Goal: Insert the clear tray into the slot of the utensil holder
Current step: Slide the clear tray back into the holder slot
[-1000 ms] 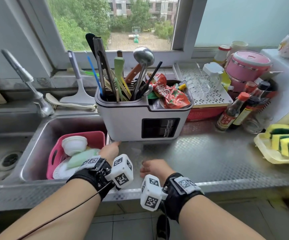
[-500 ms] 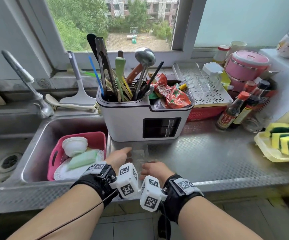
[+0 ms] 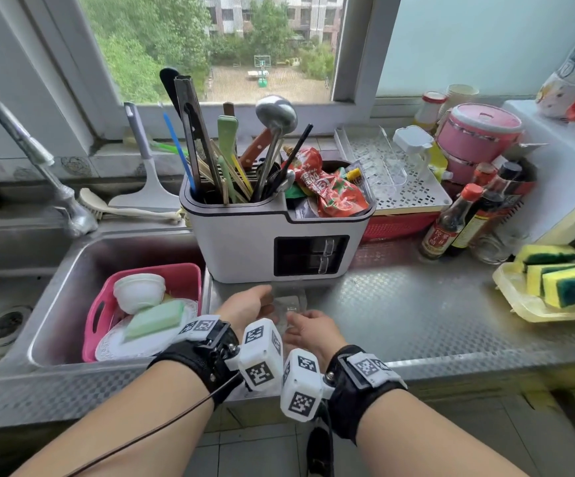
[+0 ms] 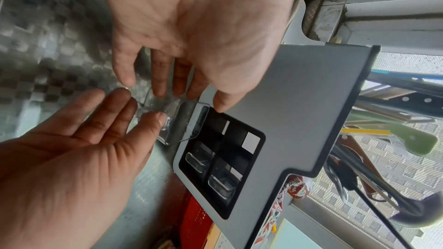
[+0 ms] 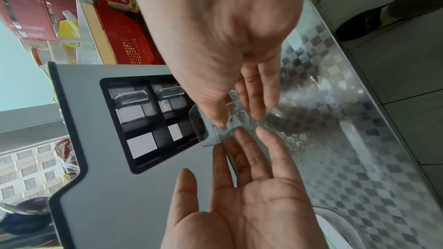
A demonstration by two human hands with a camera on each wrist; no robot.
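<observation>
Flanking clear tray [image 3: 287, 302], left hand [image 3: 244, 304] and right hand [image 3: 308, 327] sit closer together than before, straight fingers touching tray, 6 o'clock of utensil holder [image 3: 244, 246].

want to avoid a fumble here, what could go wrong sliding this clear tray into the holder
The clear tray is only pressed between straight fingertips of the left hand and right hand; it may slip onto the counter. Its front edge sits at the frame of the slot, so it might catch there.
</observation>
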